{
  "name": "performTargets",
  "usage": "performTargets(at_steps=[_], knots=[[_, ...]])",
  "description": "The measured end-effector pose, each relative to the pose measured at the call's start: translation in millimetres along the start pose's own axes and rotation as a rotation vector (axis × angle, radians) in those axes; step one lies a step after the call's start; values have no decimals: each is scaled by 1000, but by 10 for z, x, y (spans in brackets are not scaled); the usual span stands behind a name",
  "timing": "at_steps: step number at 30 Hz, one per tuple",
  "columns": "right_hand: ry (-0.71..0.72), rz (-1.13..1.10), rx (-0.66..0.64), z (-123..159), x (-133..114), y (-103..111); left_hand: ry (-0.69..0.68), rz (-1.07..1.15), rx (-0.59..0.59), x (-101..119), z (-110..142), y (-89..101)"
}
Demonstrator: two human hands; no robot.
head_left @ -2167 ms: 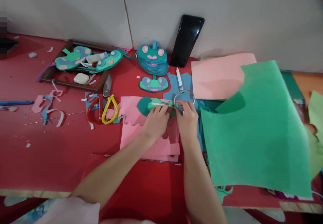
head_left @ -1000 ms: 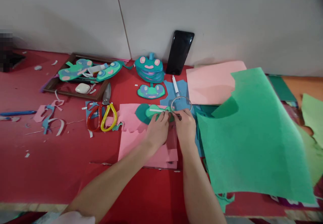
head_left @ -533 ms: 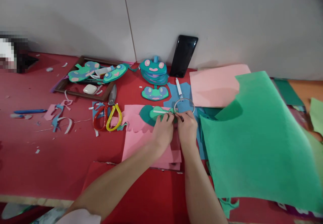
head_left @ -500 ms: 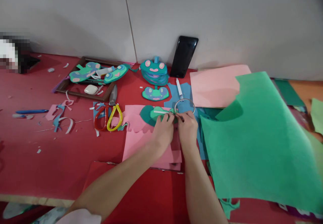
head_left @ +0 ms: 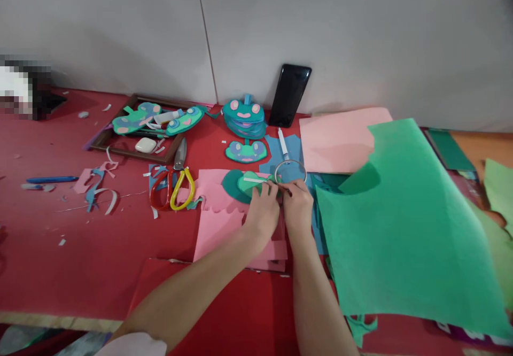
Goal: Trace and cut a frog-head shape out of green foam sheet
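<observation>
Under my left hand lies a light green felt cutout with a narrow white strip along it. The fingers are bent and pressed together at its right end, gripping it. A dark green felt piece sticks out on the left beneath it. Close by, my right hand is closed in a pinch at the near edge of a thin pale ring, like a slim tape roll. Exactly what lies between the fingertips is partly hidden. Pink felt sheets lie under the work.
Scissors with red and yellow handles lie left. Behind are stacked felt frog-like faces, another face and a leaning phone. A wooden frame holds more cutouts. A large green sheet covers the right side.
The camera view has shifted a little. My left hand has slid slightly right along the light green felt; my right hand stays pinched at the ring.
</observation>
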State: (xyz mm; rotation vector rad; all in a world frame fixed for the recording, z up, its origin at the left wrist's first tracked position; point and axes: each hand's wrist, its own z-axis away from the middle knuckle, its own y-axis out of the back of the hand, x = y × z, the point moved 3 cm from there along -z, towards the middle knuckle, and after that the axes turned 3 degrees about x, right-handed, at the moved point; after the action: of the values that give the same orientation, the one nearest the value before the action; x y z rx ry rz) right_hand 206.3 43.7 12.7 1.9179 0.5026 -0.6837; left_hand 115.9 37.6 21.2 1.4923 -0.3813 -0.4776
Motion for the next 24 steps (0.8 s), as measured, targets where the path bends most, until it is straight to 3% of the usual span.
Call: performTargets(at_steps=[2, 6, 10, 24], knots=[[38, 2, 60, -24, -21, 130, 14, -19, 0, 18, 0, 14], [36, 11, 306, -66, 13, 371, 25, -10, 26, 26, -11, 4], [90, -94, 223, -94, 31, 261, 40, 113, 47, -55, -1, -54], [-104, -164, 156, -72, 6, 112, -23, 413, 151, -320, 9, -93]])
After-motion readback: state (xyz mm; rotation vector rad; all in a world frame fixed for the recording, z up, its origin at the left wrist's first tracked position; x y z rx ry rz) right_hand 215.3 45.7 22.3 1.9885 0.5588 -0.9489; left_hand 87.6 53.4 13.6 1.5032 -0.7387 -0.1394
